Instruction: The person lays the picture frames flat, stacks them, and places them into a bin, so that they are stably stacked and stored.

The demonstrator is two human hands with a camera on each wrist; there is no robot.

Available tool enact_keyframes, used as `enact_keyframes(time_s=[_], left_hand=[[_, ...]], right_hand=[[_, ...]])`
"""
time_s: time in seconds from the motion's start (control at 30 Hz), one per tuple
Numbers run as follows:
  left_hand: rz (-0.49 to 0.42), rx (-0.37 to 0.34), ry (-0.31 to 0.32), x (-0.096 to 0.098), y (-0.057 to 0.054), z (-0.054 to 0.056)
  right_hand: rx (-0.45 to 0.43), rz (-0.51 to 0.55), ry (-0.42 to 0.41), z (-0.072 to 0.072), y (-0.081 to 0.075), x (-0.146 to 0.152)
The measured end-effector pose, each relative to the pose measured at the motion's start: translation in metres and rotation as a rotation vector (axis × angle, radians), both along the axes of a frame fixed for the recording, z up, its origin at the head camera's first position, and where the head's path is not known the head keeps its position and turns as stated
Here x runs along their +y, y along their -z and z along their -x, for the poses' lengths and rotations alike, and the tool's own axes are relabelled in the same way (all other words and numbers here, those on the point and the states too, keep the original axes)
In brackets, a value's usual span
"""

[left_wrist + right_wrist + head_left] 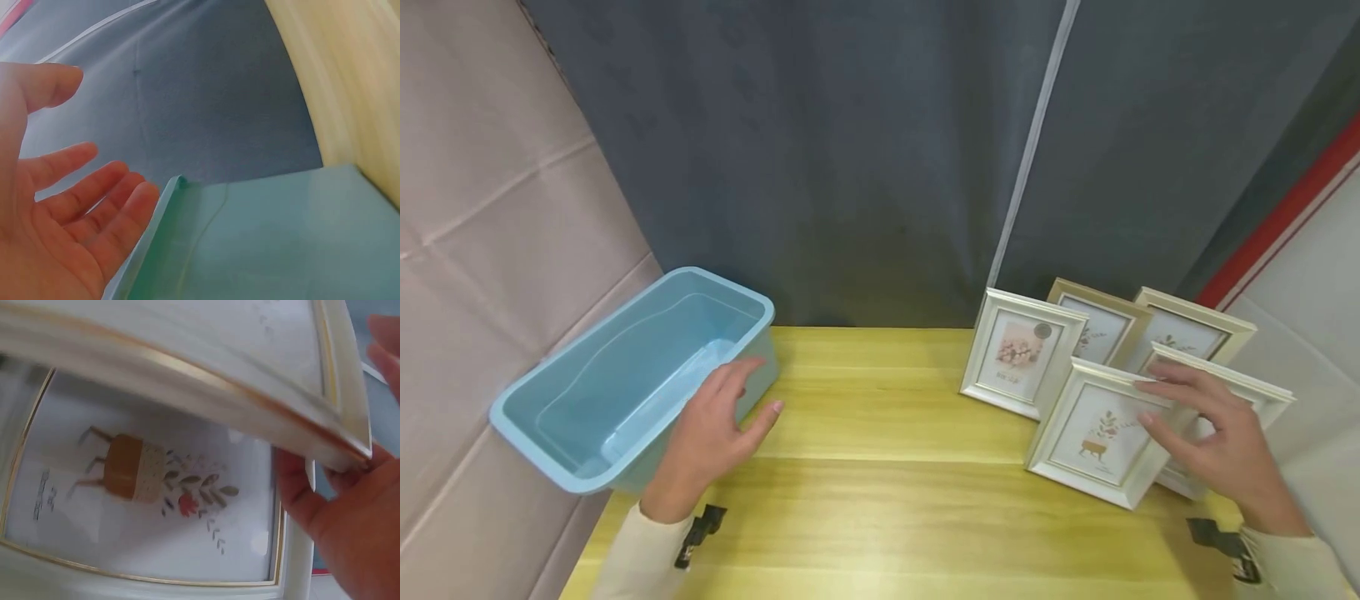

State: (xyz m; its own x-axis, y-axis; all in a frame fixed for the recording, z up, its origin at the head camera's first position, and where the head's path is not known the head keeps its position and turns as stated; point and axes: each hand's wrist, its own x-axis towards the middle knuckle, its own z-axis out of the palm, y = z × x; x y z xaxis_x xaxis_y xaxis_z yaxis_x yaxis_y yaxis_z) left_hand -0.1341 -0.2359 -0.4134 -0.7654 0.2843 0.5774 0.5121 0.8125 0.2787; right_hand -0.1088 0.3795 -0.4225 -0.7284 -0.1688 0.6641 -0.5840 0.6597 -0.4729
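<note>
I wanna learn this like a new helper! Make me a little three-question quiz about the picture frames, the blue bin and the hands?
1. How many frames show in the head view? (A) three (B) five (C) eight
2. True or false: the bin stands nearer the right hand than the left hand.
3. Fill in: the ____ hand is nearest the frames.

Key: 1. B; 2. false; 3. right.

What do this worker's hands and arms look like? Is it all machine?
No, human: the left hand and right hand wear no gloves. The left sleeve and right sleeve are cream, with small black fittings near the cuffs.
</note>
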Motion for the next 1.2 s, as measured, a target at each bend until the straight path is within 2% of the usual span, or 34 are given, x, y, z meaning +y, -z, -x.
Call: enact_keyframes(time_s=[0.2,0.3,0.53,0.77,1.0,1.2], left_hand=[[0.022,-0.021,0.023,0.004,0.01,0.0],[0.028,-0.037,0.027,0.006,0.013,0.0],[0.042,-0.06,0.027,0.006,0.017,-0.001],[0.034,-0.076,0.03,0.006,0.022,-0.005],[0.039,-0.074,0.042,0.009,0.024,-0.008],[0.051,-0.129,0.022,0.011,0.026,-0.009]], right_hand=[[-0.092,-0.072,-0.014,0.001,-0.001,0.004],[-0.098,-0.101,0.0,0.003,-0.002,0.005],[-0.146,-0.09,-0.035,0.005,-0.004,0.005],[-0.099,-0.126,-0.136,0.006,-0.001,0.001],[-0.062,-0.191,-0.123,0.006,-0.008,-0.008],[-0.031,-0.212,-0.125,0.009,-0.013,-0.014]])
